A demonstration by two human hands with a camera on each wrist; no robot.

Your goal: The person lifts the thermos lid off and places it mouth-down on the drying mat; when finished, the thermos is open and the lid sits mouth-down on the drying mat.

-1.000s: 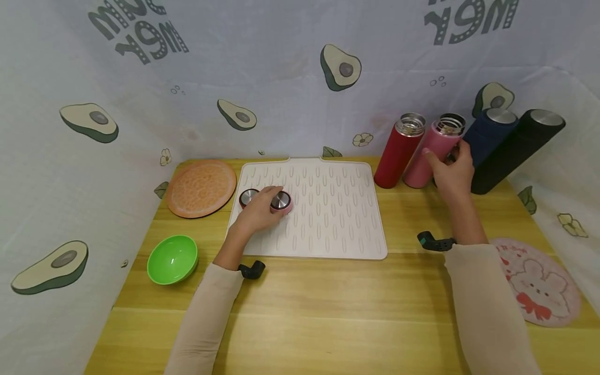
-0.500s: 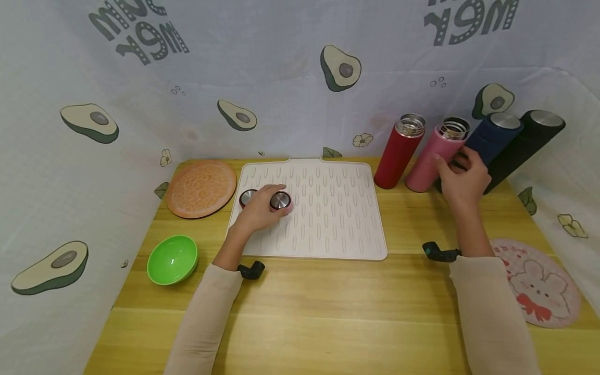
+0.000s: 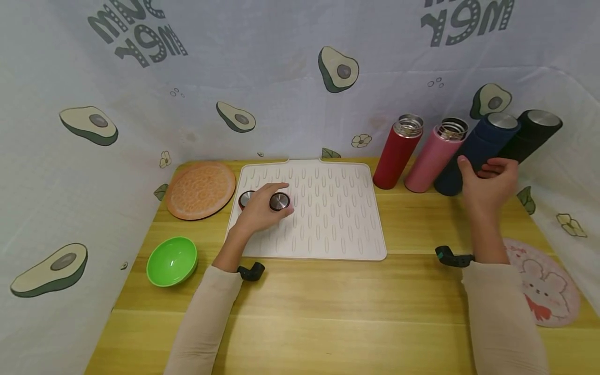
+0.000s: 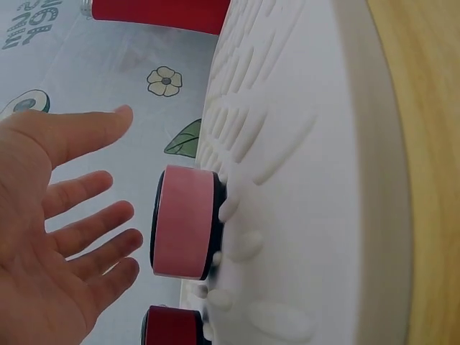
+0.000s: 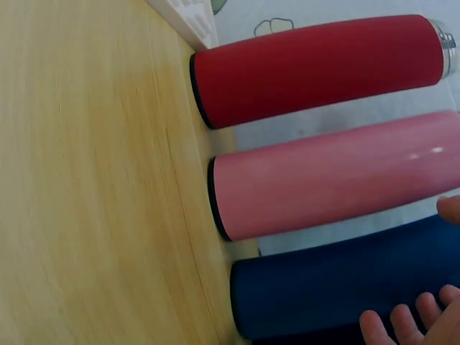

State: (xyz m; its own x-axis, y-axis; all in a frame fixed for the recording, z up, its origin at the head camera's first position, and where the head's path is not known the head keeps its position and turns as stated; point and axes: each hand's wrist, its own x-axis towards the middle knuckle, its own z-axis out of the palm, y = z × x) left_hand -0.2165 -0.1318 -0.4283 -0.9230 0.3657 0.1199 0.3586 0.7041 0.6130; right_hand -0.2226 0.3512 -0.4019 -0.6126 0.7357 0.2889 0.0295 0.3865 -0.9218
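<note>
On the ribbed white mat (image 3: 337, 208), a pink-sided lid (image 3: 279, 201) with a steel top stands beside a dark red lid (image 4: 172, 327). My left hand (image 3: 262, 211) hovers around the pink one, its fingers loosely extended and apart from it in the left wrist view. At the back right, my right hand (image 3: 489, 190) is at the navy bottle (image 3: 489, 138), thumb on its near left side and fingers toward the right, not closed round it. Left of it stand a lidless pink bottle (image 3: 433, 161) and a lidless red bottle (image 3: 397, 156), both upright.
A black bottle (image 3: 534, 135) stands behind the navy one, partly hidden. An orange round mat (image 3: 201, 190) and a green bowl (image 3: 172, 262) lie at the left. The pink rabbit mat (image 3: 548, 286) lies beside my right sleeve. A printed cloth backs the table.
My right hand has let go of the pink bottle, which now sits slightly further right, and has moved right to the navy bottle. The left hand has barely moved.
</note>
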